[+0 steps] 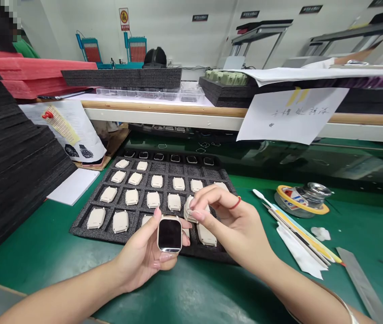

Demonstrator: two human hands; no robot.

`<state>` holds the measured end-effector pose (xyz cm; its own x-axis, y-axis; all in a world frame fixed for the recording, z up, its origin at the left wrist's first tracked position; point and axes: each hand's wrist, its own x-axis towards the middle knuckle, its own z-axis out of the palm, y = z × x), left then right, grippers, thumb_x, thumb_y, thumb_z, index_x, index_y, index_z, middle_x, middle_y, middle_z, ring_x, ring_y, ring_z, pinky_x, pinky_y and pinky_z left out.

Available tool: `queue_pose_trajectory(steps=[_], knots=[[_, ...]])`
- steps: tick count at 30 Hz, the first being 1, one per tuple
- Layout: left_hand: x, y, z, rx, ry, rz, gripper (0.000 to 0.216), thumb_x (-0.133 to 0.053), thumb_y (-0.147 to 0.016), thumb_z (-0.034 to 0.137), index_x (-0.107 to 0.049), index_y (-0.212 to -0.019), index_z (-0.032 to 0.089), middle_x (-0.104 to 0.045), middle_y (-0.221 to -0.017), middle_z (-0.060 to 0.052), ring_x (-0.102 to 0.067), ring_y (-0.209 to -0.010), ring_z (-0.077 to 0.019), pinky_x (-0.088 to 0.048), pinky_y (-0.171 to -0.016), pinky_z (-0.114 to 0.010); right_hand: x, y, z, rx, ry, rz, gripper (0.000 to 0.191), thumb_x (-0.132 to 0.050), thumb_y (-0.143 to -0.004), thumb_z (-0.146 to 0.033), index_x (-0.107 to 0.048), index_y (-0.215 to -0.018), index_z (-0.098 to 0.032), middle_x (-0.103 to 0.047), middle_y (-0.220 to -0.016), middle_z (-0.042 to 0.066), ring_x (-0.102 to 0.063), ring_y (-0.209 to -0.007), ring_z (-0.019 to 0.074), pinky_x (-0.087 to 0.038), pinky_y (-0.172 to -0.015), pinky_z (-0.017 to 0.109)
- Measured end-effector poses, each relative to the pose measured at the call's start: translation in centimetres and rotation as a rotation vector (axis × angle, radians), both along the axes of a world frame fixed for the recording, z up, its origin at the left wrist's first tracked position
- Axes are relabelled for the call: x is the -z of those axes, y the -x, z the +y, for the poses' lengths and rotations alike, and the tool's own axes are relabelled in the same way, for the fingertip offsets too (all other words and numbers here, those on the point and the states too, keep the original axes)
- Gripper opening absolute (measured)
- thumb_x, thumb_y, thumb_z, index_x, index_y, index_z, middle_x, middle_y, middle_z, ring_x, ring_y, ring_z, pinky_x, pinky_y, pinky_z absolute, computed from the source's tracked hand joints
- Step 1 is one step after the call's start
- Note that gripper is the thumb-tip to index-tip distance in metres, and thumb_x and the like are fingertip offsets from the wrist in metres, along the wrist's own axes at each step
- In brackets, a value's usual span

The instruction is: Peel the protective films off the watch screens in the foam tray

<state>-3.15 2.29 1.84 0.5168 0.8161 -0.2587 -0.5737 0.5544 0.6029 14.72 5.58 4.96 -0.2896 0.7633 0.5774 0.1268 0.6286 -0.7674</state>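
My left hand grips a square smartwatch body by its edges, its dark glossy screen turned toward me. My right hand hovers to the right of it, thumb and fingertips brought together in a pinch. Whatever those fingertips hold, if anything, cannot be made out; a cream watch case lies just behind them. Beyond both hands is a black foam tray with rows of cream watch cases in its compartments. Dark-faced square pieces sit along its far row. My hands hide part of the near right side.
A glass jar with a metal lid stands right, near swabs and thin sticks, white tissue and a steel ruler. Stacked black foam rises at left. A shelf edge crosses behind the tray, with paper hanging from it.
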Motion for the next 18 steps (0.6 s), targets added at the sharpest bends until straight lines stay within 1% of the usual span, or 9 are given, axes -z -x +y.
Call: queue_pose_trajectory(steps=[2, 4, 6, 8, 11, 13, 14, 16, 18], knots=[[-0.06, 0.02, -0.04, 0.0, -0.003, -0.005, 0.046, -0.063, -0.088, 0.055, -0.069, -0.088, 0.01, -0.061, -0.076, -0.005, -0.036, -0.045, -0.0016, -0.021, -0.04, -0.014, -0.12, -0.08, -0.07, -0.041, -0.023, -0.065, 0.018, -0.078, -0.081, -0.032, -0.063, -0.079, -0.022, -0.064, -0.089, 0.004, -0.065, -0.086, 0.0193, -0.055, -0.079, 0.033], [-0.02, 0.04, -0.04, 0.004, -0.001, -0.008, 0.047, -0.064, -0.087, 0.056, -0.068, -0.083, 0.01, -0.058, -0.072, -0.004, -0.037, -0.045, -0.0018, -0.021, -0.041, -0.014, -0.11, 0.02, -0.41, -0.104, -0.062, -0.215, 0.024, -0.085, -0.073, -0.032, -0.065, -0.083, -0.022, -0.063, -0.105, 0.006, -0.065, -0.094, 0.0209, -0.055, -0.084, 0.035], [0.08, 0.06, 0.01, -0.002, 0.006, -0.024, 0.045, -0.065, -0.086, 0.055, -0.068, -0.082, 0.01, -0.058, -0.071, -0.003, -0.038, -0.046, -0.0023, -0.02, -0.041, -0.014, -0.02, 0.22, -0.76, -0.136, -0.094, -0.328, 0.019, -0.082, -0.077, -0.027, -0.065, -0.084, -0.022, -0.062, -0.113, 0.008, -0.065, -0.096, 0.0206, -0.054, -0.087, 0.036], [0.17, 0.07, 0.02, -0.019, -0.007, -0.043, 0.043, -0.067, -0.086, 0.054, -0.068, -0.081, 0.012, -0.057, -0.07, -0.002, -0.037, -0.047, -0.0024, -0.02, -0.041, -0.013, 0.05, 0.32, -0.88, -0.119, -0.117, -0.317, 0.011, -0.074, -0.084, -0.021, -0.064, -0.081, -0.022, -0.064, -0.109, 0.007, -0.065, -0.096, 0.0198, -0.053, -0.088, 0.036], [0.11, 0.07, -0.14, -0.01, -0.048, -0.019, 0.043, -0.064, -0.088, 0.054, -0.069, -0.085, 0.011, -0.06, -0.074, -0.004, -0.035, -0.045, -0.0017, -0.02, -0.041, -0.014, -0.1, 0.1, -0.56, -0.02, -0.084, -0.133, 0.012, -0.066, -0.089, -0.019, -0.061, -0.079, -0.022, -0.067, -0.092, 0.004, -0.066, -0.089, 0.0189, -0.054, -0.082, 0.034], [-0.04, 0.05, -0.31, 0.002, -0.055, 0.001, 0.043, -0.063, -0.089, 0.054, -0.07, -0.089, 0.012, -0.063, -0.079, -0.007, -0.036, -0.045, -0.0015, -0.02, -0.041, -0.015, -0.35, -0.17, -0.34, 0.014, -0.081, -0.051, 0.013, -0.069, -0.089, -0.023, -0.061, -0.079, -0.022, -0.065, -0.084, 0.003, -0.065, -0.084, 0.0186, -0.054, -0.08, 0.034], [-0.12, 0.03, -0.38, 0.004, -0.055, 0.006, 0.043, -0.063, -0.089, 0.054, -0.07, -0.089, 0.012, -0.063, -0.078, -0.006, -0.036, -0.045, -0.0016, -0.02, -0.041, -0.015, -0.47, -0.28, -0.32, -0.006, -0.092, -0.066, 0.014, -0.074, -0.085, -0.027, -0.062, -0.08, -0.023, -0.065, -0.087, 0.003, -0.065, -0.085, 0.0191, -0.055, -0.08, 0.034], [-0.23, 0.01, -0.47, 0.013, -0.054, 0.01, 0.046, -0.063, -0.088, 0.056, -0.07, -0.084, 0.01, -0.059, -0.069, -0.004, -0.034, -0.043, -0.0013, -0.021, -0.041, -0.015, -0.62, -0.33, -0.53, -0.095, -0.124, -0.183, 0.026, -0.085, -0.073, -0.031, -0.064, -0.086, -0.023, -0.064, -0.101, 0.006, -0.065, -0.091, 0.0201, -0.056, -0.081, 0.034], [-0.24, 0.01, -0.47, 0.01, -0.035, 0.008, 0.048, -0.065, -0.086, 0.057, -0.07, -0.08, 0.01, -0.057, -0.068, -0.003, -0.035, -0.043, -0.0014, -0.021, -0.041, -0.015, -0.57, -0.15, -0.94, -0.162, -0.133, -0.303, 0.029, -0.086, -0.072, -0.027, -0.064, -0.09, -0.023, -0.062, -0.113, 0.008, -0.064, -0.093, 0.0192, -0.057, -0.08, 0.032]])
